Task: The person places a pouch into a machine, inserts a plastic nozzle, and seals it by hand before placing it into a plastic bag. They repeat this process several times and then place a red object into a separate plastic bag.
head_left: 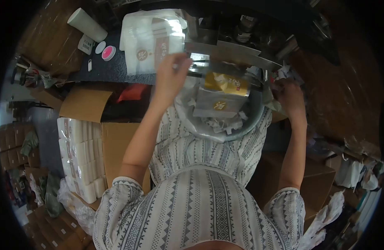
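My left hand (173,70) is raised at the right edge of a stack of clear printed plastic bags (137,46). Its fingers are bent and a little smeared, so a hold on anything cannot be made out. My right hand (289,93) is off to the right, its fingers curled over something I cannot make out beside a greenish flap (270,93). Between the hands, a clear bag with a gold top (221,89) stands at the metal machine (225,50). Below it, a basin (252,123) lined with plastic holds white scraps.
On the dark worktop (106,71) lie a pink round tub (108,52) and a white cup (87,24) on its side. At left, an open cardboard box (121,141) stands beside packed white bundles (81,158). Another carton (308,179) is at right.
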`<action>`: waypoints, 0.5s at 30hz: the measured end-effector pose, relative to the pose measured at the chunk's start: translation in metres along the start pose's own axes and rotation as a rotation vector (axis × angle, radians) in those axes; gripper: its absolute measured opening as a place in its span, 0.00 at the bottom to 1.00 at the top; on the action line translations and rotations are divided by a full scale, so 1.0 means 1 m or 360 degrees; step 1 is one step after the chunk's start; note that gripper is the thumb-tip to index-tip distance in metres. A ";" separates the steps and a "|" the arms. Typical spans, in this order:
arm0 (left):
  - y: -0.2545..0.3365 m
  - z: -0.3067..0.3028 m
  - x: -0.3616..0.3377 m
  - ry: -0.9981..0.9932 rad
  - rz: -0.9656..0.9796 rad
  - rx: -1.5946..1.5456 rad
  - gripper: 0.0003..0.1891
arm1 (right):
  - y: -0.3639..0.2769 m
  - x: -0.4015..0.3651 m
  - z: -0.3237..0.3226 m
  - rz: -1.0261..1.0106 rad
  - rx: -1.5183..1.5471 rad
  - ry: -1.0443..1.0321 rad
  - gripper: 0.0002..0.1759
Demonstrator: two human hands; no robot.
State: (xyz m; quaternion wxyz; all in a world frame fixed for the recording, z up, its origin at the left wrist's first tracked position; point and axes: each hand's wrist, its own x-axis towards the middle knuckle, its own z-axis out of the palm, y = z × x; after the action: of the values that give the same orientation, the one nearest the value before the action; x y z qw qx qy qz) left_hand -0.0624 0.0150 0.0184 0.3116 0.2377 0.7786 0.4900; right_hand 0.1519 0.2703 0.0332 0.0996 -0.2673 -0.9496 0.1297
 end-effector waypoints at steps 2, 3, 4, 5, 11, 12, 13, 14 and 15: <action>-0.039 -0.019 0.008 0.0970 0.0888 0.1398 0.30 | 0.005 0.002 0.005 -0.0019 -0.0034 -0.0068 0.13; -0.069 -0.010 0.004 0.0890 0.0807 0.1534 0.33 | 0.006 0.005 0.006 -0.0052 -0.0077 -0.0110 0.13; -0.070 -0.007 -0.005 0.0905 0.0807 0.1537 0.33 | 0.002 0.007 0.002 -0.0064 -0.0075 -0.0102 0.13; -0.071 -0.005 -0.015 0.0892 0.0822 0.1590 0.30 | -0.005 0.007 -0.004 -0.0039 -0.0076 -0.0151 0.13; -0.058 -0.031 -0.047 0.0881 0.0657 0.1270 0.13 | -0.029 -0.005 -0.033 0.0234 0.0335 -0.0145 0.13; -0.054 -0.031 -0.054 0.0932 0.0596 0.1164 0.08 | -0.043 -0.009 -0.038 0.0315 0.0736 -0.0111 0.13; -0.046 -0.026 -0.059 0.0930 0.0590 0.1168 0.08 | -0.057 -0.012 -0.035 0.0316 0.0740 -0.0117 0.13; -0.034 -0.014 -0.064 0.0949 0.0708 0.1107 0.06 | -0.074 -0.016 -0.030 0.0025 0.0960 -0.0134 0.12; -0.022 -0.004 -0.069 0.0964 0.0827 0.1041 0.03 | -0.089 -0.019 -0.027 -0.0267 0.1172 -0.0147 0.11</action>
State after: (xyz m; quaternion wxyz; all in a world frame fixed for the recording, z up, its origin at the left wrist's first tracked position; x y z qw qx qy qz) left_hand -0.0193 -0.0430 0.0172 -0.1504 0.3558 0.8617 0.3290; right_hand 0.1314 0.1920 0.0830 0.1563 -0.1288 -0.8615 0.4656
